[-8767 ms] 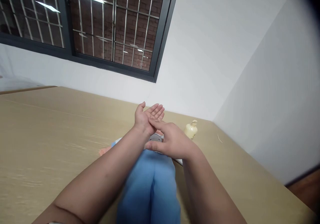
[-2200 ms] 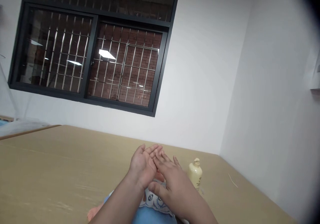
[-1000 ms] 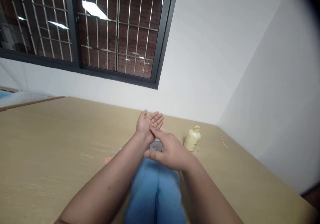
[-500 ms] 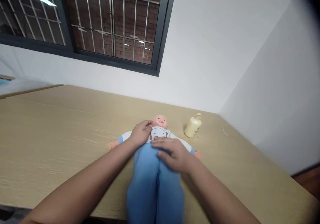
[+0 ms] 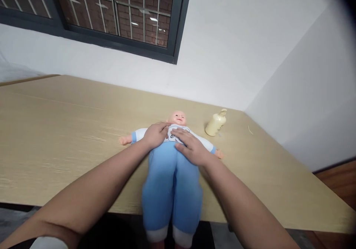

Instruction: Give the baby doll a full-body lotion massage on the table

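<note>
A baby doll (image 5: 174,174) in a white top and blue trousers lies face up on the table, its head toward the wall and its lower legs past the front edge. Flat against the left side of its chest rests my left hand (image 5: 157,135), fingers pointing up toward the doll's neck. My right hand (image 5: 192,146) lies on the doll's chest and belly with the fingers stretched out, covering part of the printed animal face. Both hands touch the doll without gripping it. A cream pump bottle (image 5: 216,124) stands upright beyond the doll's arm, to the right.
The pale wooden table (image 5: 83,111) reaches to a white wall (image 5: 222,48). Above it is a dark-framed window (image 5: 122,41) with metal bars. A thin pale strand (image 5: 250,130) lies near the table's right edge.
The view has tilted down, so the doll's trouser cuffs and the table's front edge now show. My right hand has slid up from the doll's waist onto its chest.
</note>
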The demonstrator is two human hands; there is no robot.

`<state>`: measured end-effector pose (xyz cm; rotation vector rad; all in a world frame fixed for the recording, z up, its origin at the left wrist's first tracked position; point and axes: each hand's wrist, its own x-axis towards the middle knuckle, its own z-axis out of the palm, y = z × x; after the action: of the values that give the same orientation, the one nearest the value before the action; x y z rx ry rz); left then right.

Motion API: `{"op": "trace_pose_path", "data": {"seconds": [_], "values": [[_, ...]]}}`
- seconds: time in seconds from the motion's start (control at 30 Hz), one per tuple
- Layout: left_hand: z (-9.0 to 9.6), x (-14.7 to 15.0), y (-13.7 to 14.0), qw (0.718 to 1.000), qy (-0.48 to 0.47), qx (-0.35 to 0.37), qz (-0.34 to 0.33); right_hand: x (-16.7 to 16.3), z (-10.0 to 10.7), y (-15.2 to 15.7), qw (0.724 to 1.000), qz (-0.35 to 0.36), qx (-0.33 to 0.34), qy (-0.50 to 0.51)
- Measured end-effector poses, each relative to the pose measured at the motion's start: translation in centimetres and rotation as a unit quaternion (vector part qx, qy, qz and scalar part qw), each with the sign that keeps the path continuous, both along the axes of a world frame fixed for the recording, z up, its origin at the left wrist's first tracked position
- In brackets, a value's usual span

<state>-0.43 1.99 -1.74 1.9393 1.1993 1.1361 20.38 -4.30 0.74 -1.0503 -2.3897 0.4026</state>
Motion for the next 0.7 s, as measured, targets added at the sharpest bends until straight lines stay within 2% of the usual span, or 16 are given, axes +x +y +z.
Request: {"op": "trace_pose_path", "data": {"seconds": [0.17, 0.27, 0.37, 0.4, 0.47, 0.5, 0.57, 0.63, 0.7], "values": [[-0.1, 0.2, 0.2, 1.0, -0.013, -0.022, 0.013, 2.3, -1.5, 2.0, 0.994, -0.096, -0.012, 0.057], [0.3, 0.3, -0.3, 0.999, -0.027, -0.014, 0.031, 3.2, -1.7, 2.4, 0.989, -0.142, -0.018, 0.038], [1.4, 0.4, -1.7, 0.994, -0.099, -0.005, 0.042, 3.7, -1.6, 2.5, 0.982, -0.183, -0.04, 0.001], [1.9, 0.5, -2.5, 0.991, -0.13, -0.011, 0.025, 3.8, -1.7, 2.5, 0.981, -0.191, -0.042, -0.007], [2.8, 0.8, -4.1, 0.982, -0.172, -0.063, -0.056, 3.8, -1.7, 2.5, 0.98, -0.196, -0.04, -0.013], [3.3, 1.0, -4.9, 0.97, -0.191, -0.11, -0.1, 3.8, -1.7, 2.5, 0.98, -0.195, -0.038, -0.012], [3.8, 1.5, -6.1, 0.93, -0.233, -0.218, -0.183, 3.8, -1.8, 2.5, 0.981, -0.19, -0.033, -0.007], [3.9, 2.0, -6.6, 0.897, -0.275, -0.274, -0.214, 3.7, -1.9, 2.5, 0.983, -0.182, -0.031, -0.003], [3.7, 2.3, -6.4, 0.899, -0.283, -0.259, -0.211, 3.7, -1.9, 2.4, 0.984, -0.178, -0.03, -0.001]]}}
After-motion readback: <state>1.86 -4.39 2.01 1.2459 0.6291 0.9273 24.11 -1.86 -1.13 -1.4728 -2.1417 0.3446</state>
